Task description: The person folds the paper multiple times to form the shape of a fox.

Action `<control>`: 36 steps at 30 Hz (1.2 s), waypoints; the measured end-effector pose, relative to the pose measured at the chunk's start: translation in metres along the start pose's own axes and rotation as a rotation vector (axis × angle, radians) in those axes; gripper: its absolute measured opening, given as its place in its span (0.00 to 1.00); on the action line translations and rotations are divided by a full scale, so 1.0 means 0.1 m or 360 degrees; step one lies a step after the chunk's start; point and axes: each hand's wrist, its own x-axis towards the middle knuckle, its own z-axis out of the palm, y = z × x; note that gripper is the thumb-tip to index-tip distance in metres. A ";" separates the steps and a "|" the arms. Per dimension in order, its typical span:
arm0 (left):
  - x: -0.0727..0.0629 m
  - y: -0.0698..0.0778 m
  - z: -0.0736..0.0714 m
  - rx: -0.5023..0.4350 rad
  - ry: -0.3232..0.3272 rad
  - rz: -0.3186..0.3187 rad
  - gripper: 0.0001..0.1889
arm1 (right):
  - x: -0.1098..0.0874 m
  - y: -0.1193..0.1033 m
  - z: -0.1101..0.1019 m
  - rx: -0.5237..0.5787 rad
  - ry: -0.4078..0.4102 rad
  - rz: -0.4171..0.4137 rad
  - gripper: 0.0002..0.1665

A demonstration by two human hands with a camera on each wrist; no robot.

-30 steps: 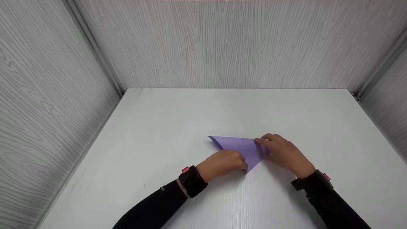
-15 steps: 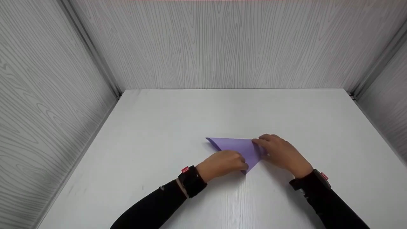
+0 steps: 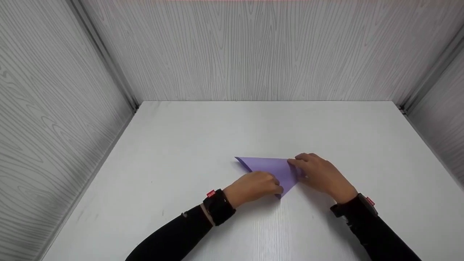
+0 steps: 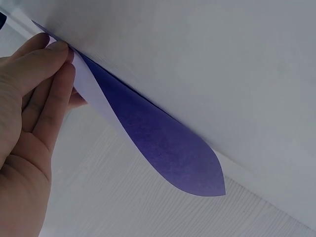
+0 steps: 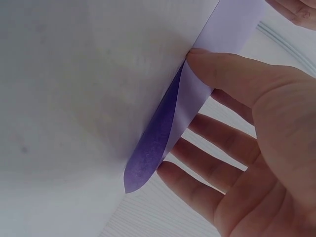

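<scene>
A sheet of purple paper [image 3: 268,165], folded over into a triangle, lies on the white table, its fold not pressed flat at the left end. The left hand [image 3: 253,186] pinches the near corner between thumb and fingers. At the right side, the right hand [image 3: 322,176] holds the paper with its thumb on one face and fingers on the other. In the left wrist view the folded paper [image 4: 168,148] gapes open like a curved pocket. The right wrist view shows the thumb at the paper's edge [image 5: 158,128], with the fingers spread behind it.
The white table [image 3: 188,134] stretches around the paper. Grey wood-grain panels enclose it: a back wall [image 3: 246,50], a left wall [image 3: 47,108] and a right wall [image 3: 442,119]. Black bands [image 3: 219,207] circle both wrists.
The view has shifted slightly since a second ago. Both hands keep their grip on the folded paper, with no clear movement in the last half second.
</scene>
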 end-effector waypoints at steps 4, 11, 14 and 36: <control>0.00 0.00 -0.01 -0.0003 -0.0007 -0.0013 0.13 | 0.00 0.00 0.01 -0.0025 0.0014 -0.0019 0.32; -0.01 0.00 -0.02 -0.0029 0.0002 -0.0026 0.14 | 0.00 -0.01 0.03 -0.0083 0.0027 -0.0062 0.30; -0.01 0.00 -0.02 -0.0024 0.0022 -0.0029 0.15 | 0.01 -0.02 0.05 -0.0131 0.0042 -0.0086 0.30; -0.03 0.02 -0.02 -0.0040 0.0028 -0.0037 0.20 | 0.18 -0.34 0.11 -0.0164 -0.0297 0.0023 0.32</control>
